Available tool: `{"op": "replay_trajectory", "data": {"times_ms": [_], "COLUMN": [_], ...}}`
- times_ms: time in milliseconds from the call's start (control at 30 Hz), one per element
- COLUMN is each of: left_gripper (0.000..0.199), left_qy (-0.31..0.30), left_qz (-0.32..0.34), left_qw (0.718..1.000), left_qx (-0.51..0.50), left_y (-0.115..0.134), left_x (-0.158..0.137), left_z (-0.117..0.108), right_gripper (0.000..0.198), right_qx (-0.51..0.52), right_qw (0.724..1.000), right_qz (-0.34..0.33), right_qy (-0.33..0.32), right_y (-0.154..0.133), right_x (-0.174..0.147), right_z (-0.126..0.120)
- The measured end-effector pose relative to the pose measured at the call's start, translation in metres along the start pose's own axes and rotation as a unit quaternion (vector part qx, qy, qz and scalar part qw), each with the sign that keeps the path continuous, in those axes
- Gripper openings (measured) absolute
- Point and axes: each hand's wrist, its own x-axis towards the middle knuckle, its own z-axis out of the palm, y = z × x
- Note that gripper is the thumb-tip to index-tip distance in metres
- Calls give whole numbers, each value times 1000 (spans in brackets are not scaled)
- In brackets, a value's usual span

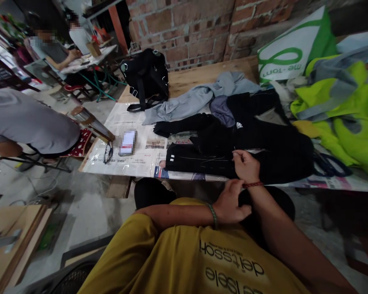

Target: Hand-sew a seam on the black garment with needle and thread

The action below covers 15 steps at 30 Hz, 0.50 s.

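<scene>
My right hand (247, 165), with a red bracelet at its wrist, is over the black garment (282, 163) near the table's front edge. Its thumb and forefinger pinch a tiny thin thing that looks like a sewing needle (234, 149). Fine white thread (213, 158) runs in loose lines across the black cloth to the left of the pinch. Below, my left hand (231, 203), wearing a green bracelet, is off the cloth with its thumb stretched out and its fingertips close to my right wrist. Nothing shows in it.
Newspaper under clear film covers the table (93, 165). On it lie a phone (128, 142), glasses (108, 153), a grey garment (184, 100), a black bag (147, 77), scissors (333, 165) and yellow-green clothing (352, 118). A seated person (33, 120) is at left.
</scene>
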Motion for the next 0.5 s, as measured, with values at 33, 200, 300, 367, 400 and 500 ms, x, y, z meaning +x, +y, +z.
{"op": "replay_trajectory", "data": {"times_ms": [33, 200, 300, 367, 400, 500], "left_gripper": [77, 82, 86, 81, 77, 65], "left_qy": [21, -53, -112, -130, -122, -53], "left_qz": [-15, -28, 4, 36, 51, 73], "left_qw": [1000, 998, 993, 990, 990, 992], "left_qx": [-2, 2, 31, 43, 50, 87], "left_y": [-2, -2, 2, 2, 2, 0], "left_x": [2, 1, -5, -7, -7, -5], "left_z": [0, 2, 2, 0, -2, -5], "right_gripper": [24, 23, 25, 26, 26, 25], "right_qx": [-2, -10, -11, -11, -11, -7], "right_qw": [1000, 1000, 1000, 1000, 1000, 1000], "right_qz": [2, 3, 11, 17, 19, 24], "right_qy": [4, 3, -7, -7, -6, -5], "right_y": [0, 0, -1, -1, -2, -3], "right_x": [0, 1, 0, 0, -1, -1], "right_z": [1, 0, -1, -2, -2, -1]}}
